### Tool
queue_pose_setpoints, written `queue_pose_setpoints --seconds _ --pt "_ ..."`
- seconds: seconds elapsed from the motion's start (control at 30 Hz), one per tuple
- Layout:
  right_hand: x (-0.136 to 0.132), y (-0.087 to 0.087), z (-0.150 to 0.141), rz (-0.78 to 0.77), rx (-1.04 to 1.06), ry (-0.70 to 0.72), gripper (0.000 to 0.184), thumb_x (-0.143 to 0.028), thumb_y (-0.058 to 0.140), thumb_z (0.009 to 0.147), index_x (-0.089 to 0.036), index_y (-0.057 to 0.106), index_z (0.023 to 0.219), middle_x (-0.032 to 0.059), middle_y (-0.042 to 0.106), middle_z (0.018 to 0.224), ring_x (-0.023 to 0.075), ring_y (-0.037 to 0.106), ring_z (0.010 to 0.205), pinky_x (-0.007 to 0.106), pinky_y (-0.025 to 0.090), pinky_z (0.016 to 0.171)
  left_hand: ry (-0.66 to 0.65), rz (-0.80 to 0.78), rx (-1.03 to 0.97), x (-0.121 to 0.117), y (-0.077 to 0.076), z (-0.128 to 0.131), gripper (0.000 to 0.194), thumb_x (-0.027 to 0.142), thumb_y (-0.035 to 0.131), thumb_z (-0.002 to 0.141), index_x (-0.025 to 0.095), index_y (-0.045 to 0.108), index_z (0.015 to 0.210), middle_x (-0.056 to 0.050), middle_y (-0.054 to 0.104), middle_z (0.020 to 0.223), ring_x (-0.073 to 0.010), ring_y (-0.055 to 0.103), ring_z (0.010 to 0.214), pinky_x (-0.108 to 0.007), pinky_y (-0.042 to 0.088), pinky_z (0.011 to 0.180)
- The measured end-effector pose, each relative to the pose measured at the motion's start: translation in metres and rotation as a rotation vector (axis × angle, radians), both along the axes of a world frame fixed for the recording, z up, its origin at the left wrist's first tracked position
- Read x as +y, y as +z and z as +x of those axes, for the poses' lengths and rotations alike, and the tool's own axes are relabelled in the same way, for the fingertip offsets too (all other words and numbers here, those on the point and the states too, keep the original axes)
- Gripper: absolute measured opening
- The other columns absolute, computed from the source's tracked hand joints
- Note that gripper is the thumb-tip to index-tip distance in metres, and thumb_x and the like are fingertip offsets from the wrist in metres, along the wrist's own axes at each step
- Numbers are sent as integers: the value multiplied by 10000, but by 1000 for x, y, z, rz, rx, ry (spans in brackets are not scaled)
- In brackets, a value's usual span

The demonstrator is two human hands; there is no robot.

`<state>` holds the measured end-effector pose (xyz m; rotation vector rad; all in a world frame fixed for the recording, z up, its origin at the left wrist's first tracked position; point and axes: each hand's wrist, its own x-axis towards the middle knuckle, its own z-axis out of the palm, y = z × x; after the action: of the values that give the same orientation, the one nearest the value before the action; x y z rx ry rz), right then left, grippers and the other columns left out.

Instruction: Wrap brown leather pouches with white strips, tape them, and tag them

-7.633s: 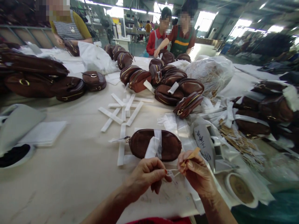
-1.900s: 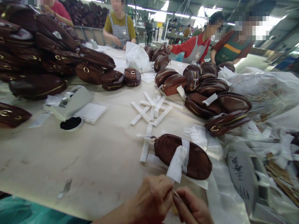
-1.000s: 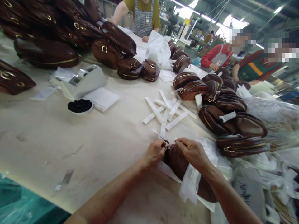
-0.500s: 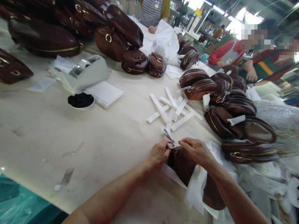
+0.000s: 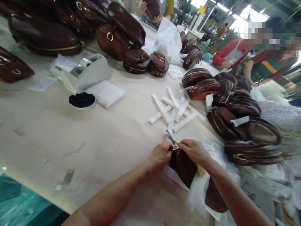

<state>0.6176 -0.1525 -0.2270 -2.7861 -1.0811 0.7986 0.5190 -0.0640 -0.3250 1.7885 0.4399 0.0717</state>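
A brown leather bag (image 5: pixel 184 171) lies at the table's front edge, partly wrapped with thin white paper (image 5: pixel 198 191). At its upper end my left hand (image 5: pixel 162 153) is closed, fingertips pinching the bag by its metal fitting. My right hand (image 5: pixel 194 150) reaches over the bag, thumb and forefinger pinched at the same small metal fitting (image 5: pixel 175 146). From that fitting a greyish strip, perhaps plastic-covered, points away from me (image 5: pixel 169 135). The exact shape of the fitting is hidden by my fingers. Just beyond lie several white strips (image 5: pixel 174 110), heaped loosely.
Brown bags stand piled at right (image 5: pixel 254 153) and at back left (image 5: pixel 44 37). A tape dispenser (image 5: pixel 87 73), white sheets (image 5: pixel 105 94) and a dish of black cloth (image 5: pixel 82 100) are on the left. Co-workers stand across the table; one holds a brown bag (image 5: pixel 152 8).
My right fingertips have come in closer to my left at the metal fitting. Across the table, a co-worker has raised a brown bag. My view has shifted slightly.
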Motion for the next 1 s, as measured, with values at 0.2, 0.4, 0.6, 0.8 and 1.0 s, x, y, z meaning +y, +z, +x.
queue_pose_setpoints --seconds 0.2,0.4,0.6,0.8,1.0 --pt "7 0 -2 -113 -34 86 273 -246 438 833 -197 685 728 50 675 681 157 594 645 238 319 564 -4 -10 25 2 6 -2 217 11 440 673 162 582 739 25 570 674 -115 511 657 -212 410 659" --pt "10 1 0 -160 -42 117 271 -246 441 840 -202 687 734 49 673 678 154 585 636 239 294 546 -50 -36 24 8 19 -7 242 21 495 651 157 574 835 36 594 695 -88 508 588 -180 408 598" --pt "11 0 -1 -184 -30 123 263 -264 451 849 -207 699 782 52 699 747 166 615 710 238 322 586 -31 24 105 1 18 -4 242 14 480 684 155 574 859 17 603 675 -105 526 587 -193 410 591" --pt "12 4 -5 -195 -26 127 251 -259 458 854 -210 704 844 66 713 804 192 636 775 251 339 619 -55 111 194 10 22 -5 280 30 449 733 137 634 914 -51 680 786 -143 605 718 -223 439 696" --pt "13 8 -14 -161 -90 211 218 -229 453 863 -210 670 862 50 676 840 173 626 771 250 344 642 -111 219 301 32 29 -13 305 44 467 700 162 702 855 -90 708 887 -199 636 855 -271 450 760"
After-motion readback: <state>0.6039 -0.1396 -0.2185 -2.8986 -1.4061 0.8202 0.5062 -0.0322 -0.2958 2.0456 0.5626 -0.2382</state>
